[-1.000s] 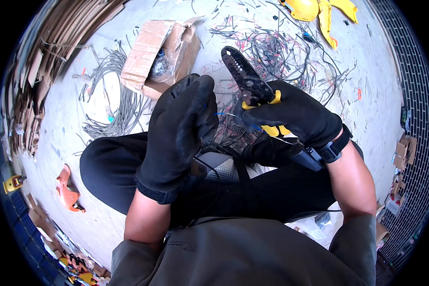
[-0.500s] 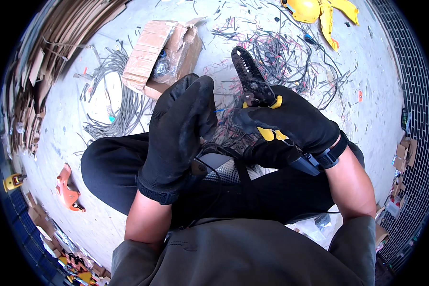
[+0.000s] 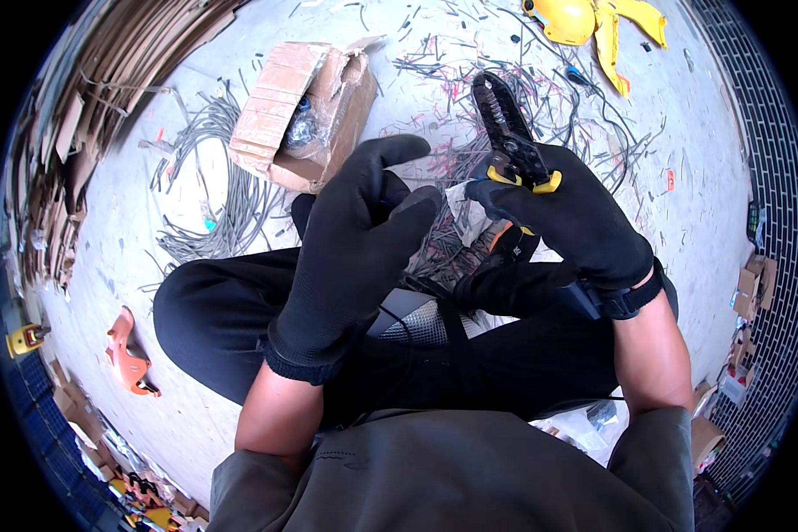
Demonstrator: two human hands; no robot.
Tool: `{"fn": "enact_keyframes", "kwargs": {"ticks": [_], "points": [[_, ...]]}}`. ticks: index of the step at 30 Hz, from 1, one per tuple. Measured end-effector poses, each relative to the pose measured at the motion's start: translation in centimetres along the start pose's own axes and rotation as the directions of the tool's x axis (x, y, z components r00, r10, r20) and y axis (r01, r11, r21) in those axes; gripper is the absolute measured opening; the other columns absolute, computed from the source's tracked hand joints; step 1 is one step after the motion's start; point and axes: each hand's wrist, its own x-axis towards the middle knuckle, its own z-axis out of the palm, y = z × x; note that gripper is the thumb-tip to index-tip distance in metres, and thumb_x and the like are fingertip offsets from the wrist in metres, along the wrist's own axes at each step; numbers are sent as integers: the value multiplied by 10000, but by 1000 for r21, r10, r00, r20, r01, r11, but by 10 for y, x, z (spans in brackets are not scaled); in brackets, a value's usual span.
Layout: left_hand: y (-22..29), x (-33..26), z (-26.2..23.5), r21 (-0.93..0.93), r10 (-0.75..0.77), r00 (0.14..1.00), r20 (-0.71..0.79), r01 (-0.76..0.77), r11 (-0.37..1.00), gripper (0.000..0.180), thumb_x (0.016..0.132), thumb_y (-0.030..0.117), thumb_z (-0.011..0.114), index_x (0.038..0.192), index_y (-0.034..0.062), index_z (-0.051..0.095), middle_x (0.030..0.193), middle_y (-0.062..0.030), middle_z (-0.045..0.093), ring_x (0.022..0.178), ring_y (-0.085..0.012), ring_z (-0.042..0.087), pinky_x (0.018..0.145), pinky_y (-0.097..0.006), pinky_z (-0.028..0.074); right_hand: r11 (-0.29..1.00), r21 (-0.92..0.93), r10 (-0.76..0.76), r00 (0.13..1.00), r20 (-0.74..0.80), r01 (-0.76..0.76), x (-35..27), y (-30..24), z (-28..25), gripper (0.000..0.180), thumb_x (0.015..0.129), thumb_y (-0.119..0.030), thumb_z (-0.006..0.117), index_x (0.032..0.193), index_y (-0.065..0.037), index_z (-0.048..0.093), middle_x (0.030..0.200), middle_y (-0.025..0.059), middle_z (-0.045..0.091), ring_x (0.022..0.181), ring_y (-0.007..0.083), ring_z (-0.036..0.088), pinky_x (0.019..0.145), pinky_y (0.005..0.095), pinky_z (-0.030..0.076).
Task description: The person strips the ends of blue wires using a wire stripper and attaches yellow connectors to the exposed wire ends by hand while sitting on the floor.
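Wire stripper (image 3: 509, 133) in grip of right hand (image 3: 585, 213), open gap to left hand (image 3: 350, 239), grip wide

The pale grey floor (image 3: 705, 266) carries an open cardboard box (image 3: 273, 113), a coil of grey cable (image 3: 246, 202) beside it, scattered wire offcuts (image 3: 554, 108), yellow moulded parts (image 3: 566, 22) and, at left, one orange part (image 3: 129, 362).

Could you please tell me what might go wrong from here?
The gloved right hand grips a black-and-yellow wire stripper, and the gloved left hand is close by, fingers parted; a fingertip could get nipped if it strayed between the jaws.
Anything small that drops might be lost among the cut wire scraps strewn over the floor.
The grey cable coil lies loose beside the cardboard box, so it could perhaps snag a foot.
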Motion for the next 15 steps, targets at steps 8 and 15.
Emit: {"fn": "enact_keyframes", "kwargs": {"ticks": [8, 15], "points": [[-13, -1, -2, 184, 8, 997, 78, -23, 983, 108, 961, 104, 586, 918, 16, 630, 747, 22, 547, 583, -27, 486, 526, -215, 399, 996, -84, -13, 1000, -22, 11, -3, -6, -9, 244, 977, -197, 607, 1083, 16, 661, 851, 101, 672, 804, 164, 624, 740, 301, 497], [-18, 5, -10, 135, 185, 966, -178, -162, 978, 183, 993, 166, 558, 921, 14, 630, 741, 43, 524, 550, -16, 392, 513, -198, 319, 984, -167, -146, 798, -585, 58, -9, -8, -26, 365, 1033, -301, 542, 1224, -15, 662, 1011, 65, 704, 860, 103, 601, 757, 270, 468]]}}
